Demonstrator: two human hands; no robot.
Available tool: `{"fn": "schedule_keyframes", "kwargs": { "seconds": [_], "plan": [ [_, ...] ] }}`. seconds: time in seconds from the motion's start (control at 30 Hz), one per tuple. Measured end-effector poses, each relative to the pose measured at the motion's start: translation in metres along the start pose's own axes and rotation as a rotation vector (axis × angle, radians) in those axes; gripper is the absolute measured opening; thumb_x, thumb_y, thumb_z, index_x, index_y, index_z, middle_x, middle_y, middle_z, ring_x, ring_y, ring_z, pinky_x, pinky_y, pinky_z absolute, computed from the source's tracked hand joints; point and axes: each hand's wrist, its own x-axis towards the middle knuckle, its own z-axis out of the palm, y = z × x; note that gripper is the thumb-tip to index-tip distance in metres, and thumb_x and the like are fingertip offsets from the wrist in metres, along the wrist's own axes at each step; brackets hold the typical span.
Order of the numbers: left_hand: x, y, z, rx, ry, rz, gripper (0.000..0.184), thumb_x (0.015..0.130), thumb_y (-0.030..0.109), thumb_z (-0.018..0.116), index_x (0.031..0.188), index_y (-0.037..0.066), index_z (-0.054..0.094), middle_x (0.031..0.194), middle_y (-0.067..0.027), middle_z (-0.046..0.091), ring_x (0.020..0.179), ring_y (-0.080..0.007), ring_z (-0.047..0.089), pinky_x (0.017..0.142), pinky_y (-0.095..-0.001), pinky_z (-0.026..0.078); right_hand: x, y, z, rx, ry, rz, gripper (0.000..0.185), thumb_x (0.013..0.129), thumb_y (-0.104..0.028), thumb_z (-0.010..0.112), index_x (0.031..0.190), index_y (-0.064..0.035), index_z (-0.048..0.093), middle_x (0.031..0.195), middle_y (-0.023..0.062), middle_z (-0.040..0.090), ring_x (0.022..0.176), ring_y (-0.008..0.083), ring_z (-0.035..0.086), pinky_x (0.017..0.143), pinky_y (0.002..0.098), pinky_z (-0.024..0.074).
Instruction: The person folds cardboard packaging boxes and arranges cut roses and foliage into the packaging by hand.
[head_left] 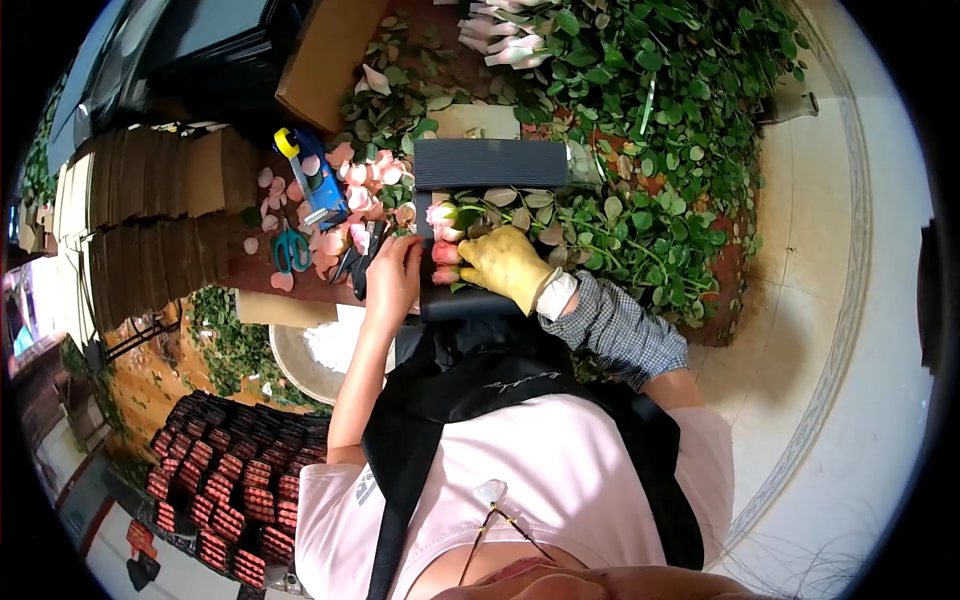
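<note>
Several pink roses lie in a short column on a black sheet, heads to the left and leafy stems to the right. My right hand, in a yellow glove, is closed round a lower rose just behind its head, partly hiding the stem. Bare, my left hand is at the sheet's left edge beside the rose heads, its fingertips pressed together; whatever they pinch is too small to tell. Close to its left are black-handled scissors. A ribbed dark grey board lies above the roses.
Loose pink petals, a blue tape dispenser and teal scissors lie left of the roses. Stacked cardboard stands farther left. Leafy stems cover the table's right side. A round basin is below the table edge.
</note>
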Motion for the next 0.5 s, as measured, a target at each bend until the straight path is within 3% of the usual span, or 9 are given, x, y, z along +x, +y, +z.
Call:
{"fn": "schedule_keyframes", "kwargs": {
  "seconds": [0.1, 0.2, 0.33, 0.4, 0.5],
  "plan": [
    [-0.010, 0.039, -0.002, -0.072, -0.047, 0.123, 0.013, 0.091, 0.010, 0.059, 0.099, 0.001, 0.063, 0.090, -0.0190, 0.064, 0.083, -0.0392, 0.064, 0.071, -0.0439, 0.052, 0.001, 0.004, 0.010, -0.012, -0.022, 0.033, 0.015, 0.083, -0.023, 0.061, 0.087, -0.0097, 0.067, 0.078, 0.0084, 0.071, 0.075, 0.0267, 0.070, 0.068, 0.0407, 0.0528],
    [-0.030, 0.040, 0.037, 0.364, -0.154, 0.220, 0.003, 0.083, 0.002, 0.056, 0.082, -0.001, 0.056, 0.087, -0.0204, 0.063, 0.077, -0.0335, 0.068, 0.065, -0.0407, 0.056, -0.008, 0.007, -0.008, 0.122, 0.132, 0.008, 0.012, 0.083, -0.021, 0.060, 0.088, -0.0118, 0.066, 0.077, 0.0089, 0.070, 0.072, 0.0281, 0.069, 0.066, 0.0423, 0.0533],
    [-0.030, 0.051, 0.039, 0.410, -0.154, 0.192, 0.003, 0.080, 0.001, 0.056, 0.081, -0.001, 0.057, 0.089, -0.0197, 0.063, 0.073, -0.0301, 0.069, 0.060, -0.0372, 0.057, 0.001, 0.004, -0.018, 0.005, 0.226, 0.260, 0.015, 0.087, -0.026, 0.060, 0.085, -0.0127, 0.066, 0.075, 0.0080, 0.070, 0.068, 0.0282, 0.068, 0.063, 0.0422, 0.0524],
    [-0.028, 0.048, 0.039, 0.441, -0.141, 0.224, 0.004, 0.080, 0.002, 0.056, 0.081, -0.001, 0.058, 0.087, -0.0191, 0.063, 0.071, -0.0288, 0.069, 0.057, -0.0356, 0.057, 0.011, 0.006, -0.002, 0.000, 0.270, 0.168, 0.020, 0.089, -0.030, 0.058, 0.081, -0.0129, 0.064, 0.074, 0.0087, 0.069, 0.066, 0.0284, 0.067, 0.061, 0.0425, 0.0516],
    [-0.026, 0.045, 0.036, 0.448, -0.159, 0.248, 0.004, 0.080, 0.002, 0.056, 0.080, -0.001, 0.059, 0.086, -0.0193, 0.063, 0.070, -0.0294, 0.069, 0.057, -0.0346, 0.057, 0.007, 0.001, -0.004, -0.007, 0.232, 0.207, 0.020, 0.089, -0.031, 0.061, 0.084, -0.0117, 0.063, 0.071, 0.0089, 0.067, 0.065, 0.0291, 0.066, 0.062, 0.0422, 0.0512]
  ]
}}
